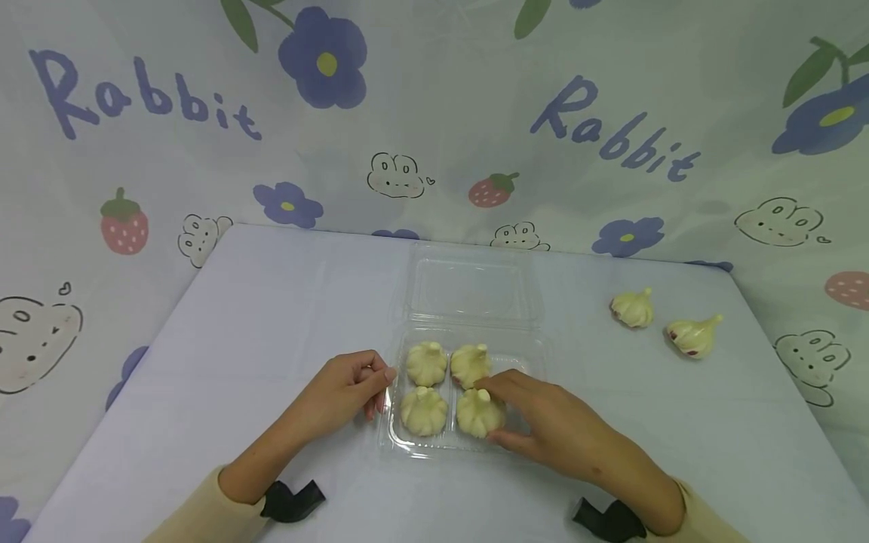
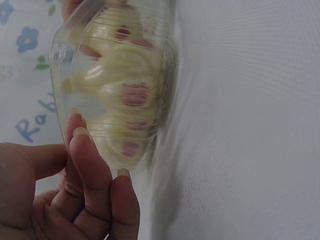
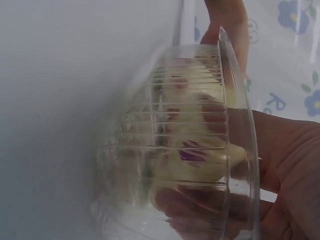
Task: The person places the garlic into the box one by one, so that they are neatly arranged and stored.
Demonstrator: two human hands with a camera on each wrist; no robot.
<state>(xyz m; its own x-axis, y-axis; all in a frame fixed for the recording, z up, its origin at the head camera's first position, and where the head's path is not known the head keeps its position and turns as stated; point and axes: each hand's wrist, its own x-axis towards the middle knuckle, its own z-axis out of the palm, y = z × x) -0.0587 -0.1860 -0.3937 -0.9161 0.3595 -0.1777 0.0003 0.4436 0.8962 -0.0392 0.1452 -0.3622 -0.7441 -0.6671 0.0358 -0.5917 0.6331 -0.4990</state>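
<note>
A clear plastic clamshell box [image 1: 434,446] lies on the table with its lid [image 1: 473,286] folded back. Several garlic bulbs [image 1: 425,411] sit inside, stems up, on both sides of a divider. My left hand [image 1: 346,392] pinches the box's left rim between thumb and fingers, as the left wrist view also shows. Inside the box, my right hand [image 1: 557,422] holds the front garlic bulb [image 1: 478,413] right of the divider, thumb in front and fingers behind. Through the ribbed wall in the right wrist view, that garlic bulb [image 3: 197,160] shows a purple patch between the fingers.
Two more garlic bulbs, one nearer the back [image 1: 633,308] and one farther right [image 1: 695,336], lie on the white table [image 1: 285,302] at the right. Behind the table hangs a printed cloth [image 1: 434,113]. Black wrist mounts [image 1: 293,501] sit at both sleeves.
</note>
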